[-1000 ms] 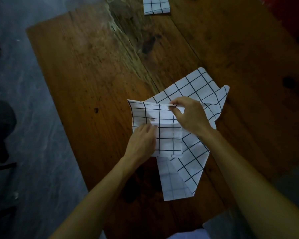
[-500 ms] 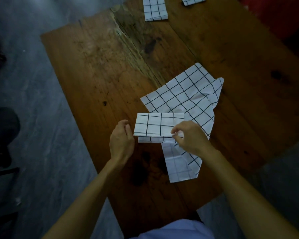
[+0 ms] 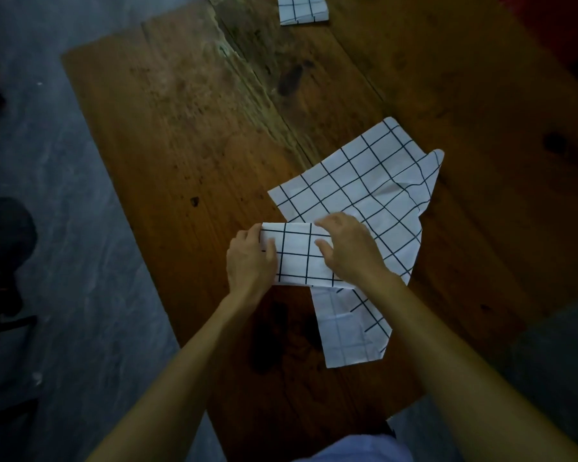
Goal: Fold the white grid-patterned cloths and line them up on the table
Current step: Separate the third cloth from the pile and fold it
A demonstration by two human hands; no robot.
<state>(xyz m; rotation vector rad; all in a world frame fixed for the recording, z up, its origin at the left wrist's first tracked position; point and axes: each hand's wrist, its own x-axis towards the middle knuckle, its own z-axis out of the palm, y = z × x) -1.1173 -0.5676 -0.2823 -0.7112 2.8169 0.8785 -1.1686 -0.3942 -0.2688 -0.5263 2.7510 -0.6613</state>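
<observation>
1. Left hand (image 3: 251, 260) and right hand (image 3: 349, 250) were bare; no rings, watch or gloves were seen.
2. Both forearms were bare, without sleeves.
3. A pale garment (image 3: 357, 449) showed at the bottom edge.

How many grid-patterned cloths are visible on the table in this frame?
3. A folded cloth is held between the left hand and the right hand; an unfolded cloth lies spread beneath it; another folded one sits at the table's far edge, cropped. More may lie out of frame.

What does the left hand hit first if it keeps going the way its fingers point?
Past the folded cloth it grips, the left hand likely meets only bare table; the folded cloth at the far edge lies to the right.
</observation>
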